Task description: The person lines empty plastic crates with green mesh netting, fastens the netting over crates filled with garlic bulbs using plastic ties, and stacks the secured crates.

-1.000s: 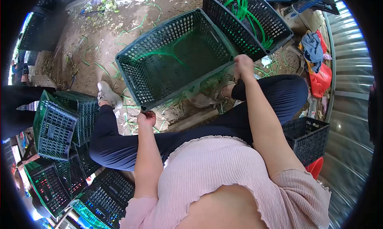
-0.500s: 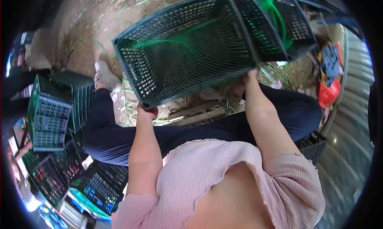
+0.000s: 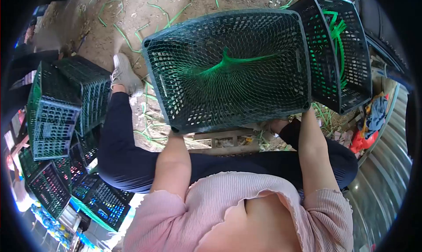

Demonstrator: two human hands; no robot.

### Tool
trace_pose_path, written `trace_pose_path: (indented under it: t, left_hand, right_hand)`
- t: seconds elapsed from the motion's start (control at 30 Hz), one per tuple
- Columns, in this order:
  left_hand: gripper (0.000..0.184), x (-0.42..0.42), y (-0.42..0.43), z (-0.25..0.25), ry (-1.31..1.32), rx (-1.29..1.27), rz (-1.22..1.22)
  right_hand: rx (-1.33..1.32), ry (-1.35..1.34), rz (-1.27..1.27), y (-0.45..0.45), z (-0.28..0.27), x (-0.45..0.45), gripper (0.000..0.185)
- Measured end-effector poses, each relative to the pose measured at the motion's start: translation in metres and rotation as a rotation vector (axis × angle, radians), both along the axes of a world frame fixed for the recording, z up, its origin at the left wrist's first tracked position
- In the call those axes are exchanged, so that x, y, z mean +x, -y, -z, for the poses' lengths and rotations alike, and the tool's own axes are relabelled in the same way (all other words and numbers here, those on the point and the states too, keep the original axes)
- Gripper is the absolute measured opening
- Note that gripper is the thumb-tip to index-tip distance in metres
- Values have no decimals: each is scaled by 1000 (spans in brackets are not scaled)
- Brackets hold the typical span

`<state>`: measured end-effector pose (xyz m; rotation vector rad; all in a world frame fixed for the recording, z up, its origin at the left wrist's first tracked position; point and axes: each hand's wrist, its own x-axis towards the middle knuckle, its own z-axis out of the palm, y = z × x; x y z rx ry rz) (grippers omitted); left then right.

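A dark green plastic crate (image 3: 158, 91) with perforated walls is tilted toward me above my lap. Green netting (image 3: 225, 63) covers its mouth, bunched to a point near the middle. My left hand (image 3: 176, 134) holds the crate at its near left corner, and my right hand (image 3: 308, 111) supports the near right corner. The crate hides the fingers of both hands. Just to the right stands another dark crate (image 3: 332, 50), with bright green strapping (image 3: 337, 32) knotted on it.
Crates (image 3: 55, 126) are stacked at the left, with more crates (image 3: 101, 199) below. Green strap scraps (image 3: 169, 14) litter the dirt ground. Wooden slats (image 3: 226, 143) lie under the held crate. Corrugated metal (image 3: 382, 173) and a red bag (image 3: 364, 140) are at the right.
The held crate has shifted right and slightly down in view, and sits more level. Both my hands have moved with it and are now mostly hidden beneath its corners.
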<state>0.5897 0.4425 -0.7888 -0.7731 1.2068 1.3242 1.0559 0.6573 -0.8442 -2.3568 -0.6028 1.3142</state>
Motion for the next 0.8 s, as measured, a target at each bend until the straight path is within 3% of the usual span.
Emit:
trace_pose_path:
  t: [0.07,0.1,0.2,0.23,0.27,0.3,0.33,0.4,0.43,0.47,0.57,0.63,0.67,0.73,0.8]
  left_hand:
    - [28,-9,-4,12,16,-19,-20]
    - [28,-13,0,14,19,-32,-16]
    - [29,-24,0,22,33,-51,-17]
    - [30,-25,0,24,38,-57,-14]
    - [30,-27,-3,27,39,-55,-5]
    - [31,-28,-5,29,45,-62,1]
    - [31,-28,-6,32,49,-63,8]
    - [32,-33,-6,36,54,-68,37]
    - [33,-36,-2,39,52,-76,65]
    - [33,-43,3,41,41,-90,114]
    - [35,-86,10,64,-69,-140,380]
    - [36,-126,-25,72,-219,9,507]
    - [36,-139,-62,49,-251,168,500]
    - [46,-137,-147,-45,-271,386,503]
    - [53,-148,-196,-45,-355,191,761]
  right_hand:
    - [38,314,-378,-31,-33,3,25]
    - [239,427,-439,-45,-72,-7,24]
    - [1026,355,-463,-56,-199,-112,13]
    - [979,259,-558,-44,-233,-170,15]
    - [1040,347,-1096,-28,-239,-208,14]
    - [987,7,-1440,-21,-235,-246,18]
    - [876,-135,-1724,-12,-193,-266,29]
    - [501,28,-2096,12,-100,-257,60]
    - [141,212,-2331,15,-86,-247,69]
    - [35,262,-2356,15,-81,-244,70]
    - [124,214,-2400,9,-73,-228,65]
    - [229,208,-2449,-4,-68,-226,63]
    - [287,155,-2438,-11,-62,-223,62]
    - [382,28,-2420,-14,-46,-211,61]
    - [455,52,-2410,-16,-43,-209,61]
